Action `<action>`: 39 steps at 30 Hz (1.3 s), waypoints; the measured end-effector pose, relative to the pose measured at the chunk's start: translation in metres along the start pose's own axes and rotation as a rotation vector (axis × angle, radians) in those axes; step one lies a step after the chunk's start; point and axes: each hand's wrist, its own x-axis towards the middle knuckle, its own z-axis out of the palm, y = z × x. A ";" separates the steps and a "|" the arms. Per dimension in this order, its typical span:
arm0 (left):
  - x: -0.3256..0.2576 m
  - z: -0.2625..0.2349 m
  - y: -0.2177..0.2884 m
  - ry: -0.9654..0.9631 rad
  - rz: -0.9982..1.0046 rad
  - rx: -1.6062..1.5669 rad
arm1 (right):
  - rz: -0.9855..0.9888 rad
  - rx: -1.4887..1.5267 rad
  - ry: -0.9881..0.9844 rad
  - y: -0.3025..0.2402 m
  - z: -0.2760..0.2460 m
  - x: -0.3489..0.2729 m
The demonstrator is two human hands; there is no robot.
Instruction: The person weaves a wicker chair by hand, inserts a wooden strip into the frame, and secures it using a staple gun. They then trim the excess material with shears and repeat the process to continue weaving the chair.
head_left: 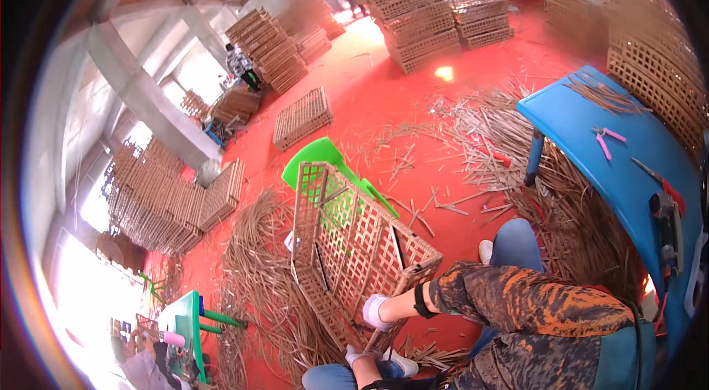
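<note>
A rectangular woven lattice basket (354, 231) stands tilted before me, its open inside toward me and dark rods along its inner walls. Its far end leans over a bright green plastic chair (325, 150). My right hand (375, 312), in a whitish glove, is closed at the basket's near end, the fingers partly hidden. Lower down, my left hand (356, 354), also gloved, is closed on the near corner of the rim. Long flat brown strips (255, 257) lie heaped on the floor beside the basket.
On my right is a blue table (591, 124) with pink-handled pliers (609, 140) and a power tool (667, 224). Cut strips (487, 131) litter the red floor. Tall basket stacks (402, 2) stand ahead. A green stool (190, 331) is at left, and a person (240, 65) stands far left.
</note>
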 end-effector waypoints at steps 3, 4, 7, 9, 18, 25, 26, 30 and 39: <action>0.019 -0.016 0.015 -0.108 -0.062 0.039 | -0.017 0.024 -0.032 -0.006 -0.036 -0.006; 0.016 -0.019 0.025 -0.079 0.019 0.096 | 0.000 0.067 -0.007 -0.002 -0.039 0.001; -0.020 -0.003 0.037 -0.161 0.598 0.233 | 0.046 0.140 0.041 -0.002 -0.080 -0.009; -0.091 0.039 0.065 -0.015 0.520 0.086 | 0.039 0.291 0.024 0.009 -0.099 -0.008; -0.307 0.099 0.136 -0.532 1.119 0.196 | 0.064 0.616 0.390 -0.021 -0.160 -0.072; -0.228 0.185 0.130 -0.594 1.677 0.844 | 0.210 1.081 0.382 -0.012 -0.087 -0.068; -0.264 0.215 0.062 -0.398 1.481 0.900 | 0.264 1.091 0.403 0.008 -0.075 -0.082; -0.283 0.239 -0.004 -0.279 1.800 1.111 | 0.482 1.246 0.485 -0.001 -0.070 -0.117; -0.288 0.278 -0.075 -0.696 1.667 1.313 | 0.597 1.291 0.674 0.001 -0.038 -0.182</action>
